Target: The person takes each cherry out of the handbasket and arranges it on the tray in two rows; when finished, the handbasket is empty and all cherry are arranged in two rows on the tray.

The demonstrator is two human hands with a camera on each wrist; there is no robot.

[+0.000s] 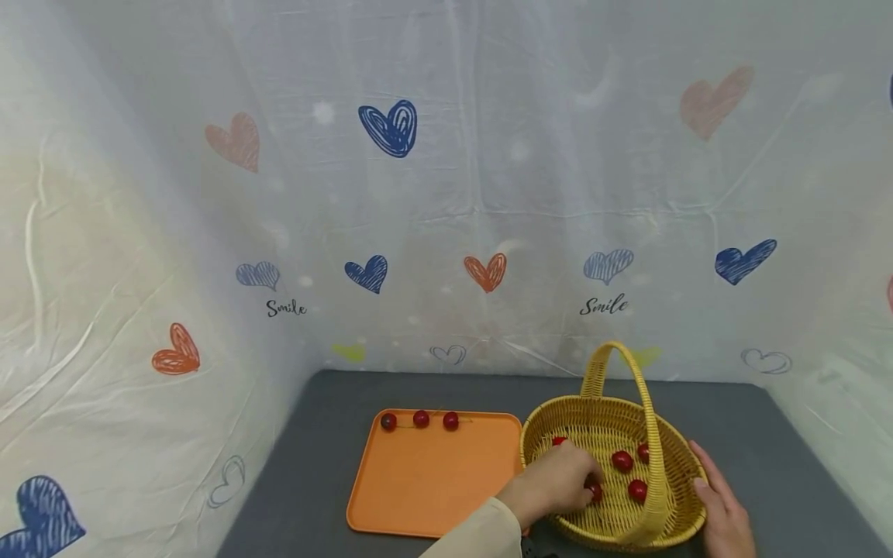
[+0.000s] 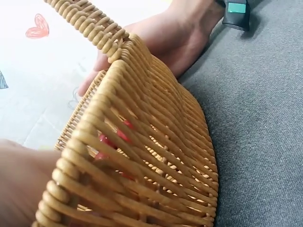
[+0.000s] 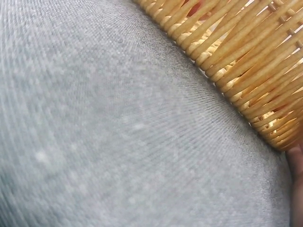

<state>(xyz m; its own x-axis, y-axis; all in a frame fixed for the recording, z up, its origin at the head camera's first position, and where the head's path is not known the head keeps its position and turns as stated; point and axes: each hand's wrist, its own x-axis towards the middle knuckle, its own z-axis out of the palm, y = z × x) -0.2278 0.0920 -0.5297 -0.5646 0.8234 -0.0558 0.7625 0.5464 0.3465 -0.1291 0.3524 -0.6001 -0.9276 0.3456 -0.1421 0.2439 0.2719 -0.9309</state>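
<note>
Head view only, three cherries (image 1: 422,419) on orange tray (image 1: 425,480)

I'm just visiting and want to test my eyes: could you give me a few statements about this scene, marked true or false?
1. A flat, rectangular orange tray holds three round red cherries. True.
2. Those cherries sit along the tray's near edge. False: they sit along its far edge.
3. The person's bare left hand reaches into a yellow woven wicker basket. True.
4. The basket stands left of the tray. False: it stands to the right.
5. The bare right hand touches the basket's outer side. True.
6. The basket holds no cherries. False: several lie inside.
</note>
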